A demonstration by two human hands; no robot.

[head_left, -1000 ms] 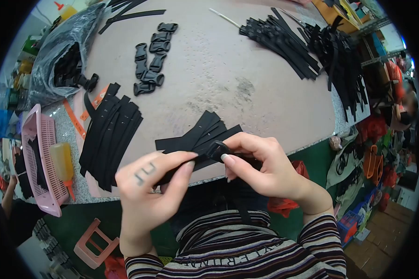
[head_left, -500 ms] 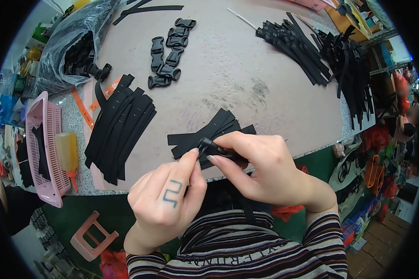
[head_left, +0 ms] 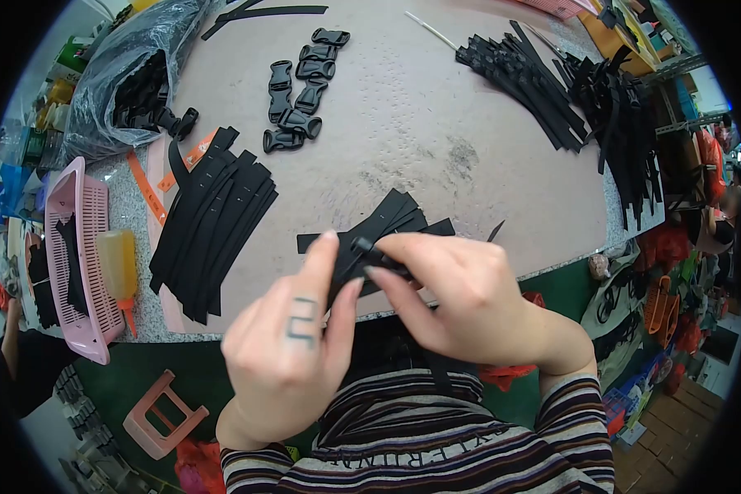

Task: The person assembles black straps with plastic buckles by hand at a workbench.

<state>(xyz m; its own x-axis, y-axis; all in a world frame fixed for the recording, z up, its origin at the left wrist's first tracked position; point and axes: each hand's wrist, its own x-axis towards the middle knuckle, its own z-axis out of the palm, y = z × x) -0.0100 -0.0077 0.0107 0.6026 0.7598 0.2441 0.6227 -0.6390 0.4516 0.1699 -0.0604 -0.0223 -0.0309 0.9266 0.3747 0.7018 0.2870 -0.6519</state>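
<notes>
Head view: nearest the camera, upside-down lettering is running across the striped shirt [head_left: 420,453], too distorted to read. The left hand [head_left: 292,346], with a squared mark inked on one finger, is pinching a black strap [head_left: 343,265] between fingertips. The right hand [head_left: 453,288] is gripping a small black buckle [head_left: 369,252] tight against that strap, just above the table edge [head_left: 387,311]. Underneath, a short strap pile [head_left: 391,218] is fanning out on the table. Left of it a longer strap stack [head_left: 210,222] is lying beside orange tags [head_left: 146,189], print unreadable. At the left edge a pink basket [head_left: 74,272] is holding black pieces and a yellow squeeze bottle [head_left: 117,263]. Farther off, loose buckles [head_left: 298,78] are sitting in a cluster; a clear plastic bag [head_left: 123,74] is holding more black buckles. Far right, a finished strap heap [head_left: 568,90] is spreading out.
</notes>
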